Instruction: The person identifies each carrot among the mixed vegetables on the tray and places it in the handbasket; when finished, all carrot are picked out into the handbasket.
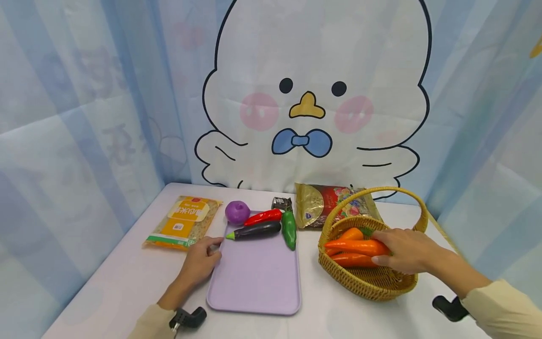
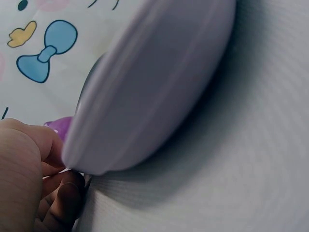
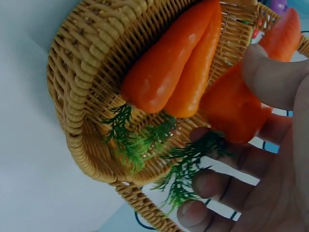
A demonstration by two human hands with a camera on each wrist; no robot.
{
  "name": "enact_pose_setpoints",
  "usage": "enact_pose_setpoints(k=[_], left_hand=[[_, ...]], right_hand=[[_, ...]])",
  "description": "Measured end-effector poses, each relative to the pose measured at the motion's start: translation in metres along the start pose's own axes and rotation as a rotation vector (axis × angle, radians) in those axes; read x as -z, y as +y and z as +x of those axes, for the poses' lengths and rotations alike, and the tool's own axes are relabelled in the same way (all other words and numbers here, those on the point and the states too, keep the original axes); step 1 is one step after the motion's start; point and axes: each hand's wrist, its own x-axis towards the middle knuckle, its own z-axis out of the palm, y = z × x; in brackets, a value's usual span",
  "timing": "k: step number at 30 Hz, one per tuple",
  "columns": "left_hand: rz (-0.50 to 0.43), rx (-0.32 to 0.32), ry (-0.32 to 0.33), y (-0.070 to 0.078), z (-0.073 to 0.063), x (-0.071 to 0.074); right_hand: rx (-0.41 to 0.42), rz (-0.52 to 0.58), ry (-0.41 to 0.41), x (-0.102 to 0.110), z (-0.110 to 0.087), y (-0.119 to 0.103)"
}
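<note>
My right hand (image 1: 408, 249) grips an orange carrot (image 1: 360, 246) near its leafy end, over the wicker basket (image 1: 370, 288). In the right wrist view the thumb lies on this carrot (image 3: 231, 104), with fingers behind it; green leaves (image 3: 186, 171) hang by the fingertips. Two more carrots (image 3: 166, 67) lie inside the basket. At the left rim of the lilac tray (image 1: 258, 278), my left hand (image 1: 199, 261) pinches the edge between thumb and fingers. Along the tray's far end lie an eggplant (image 1: 259, 230), a red chili (image 1: 264, 216), a green chili (image 1: 289, 230) and a purple onion (image 1: 237, 213).
A yellow bag of grain (image 1: 184, 222) lies left of the tray. Behind the basket is a red and gold package (image 1: 328, 205), beside a small black packet (image 1: 281, 203). The basket's tall handle (image 1: 383, 189) arches up. Curtains (image 1: 313, 56) enclose the white table (image 1: 123, 282).
</note>
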Motion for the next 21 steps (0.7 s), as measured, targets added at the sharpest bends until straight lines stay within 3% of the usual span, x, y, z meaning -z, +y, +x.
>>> enact_pose_setpoints(k=[12,21], left_hand=[[-0.001,-0.006,0.003,-0.001,-0.001,-0.001],[0.002,-0.004,0.000,0.000,0.000,0.000]], right_hand=[[-0.081,0.014,-0.158,-0.008,0.007,0.011],[-0.120,0.021,-0.209,-0.027,0.013,0.004]])
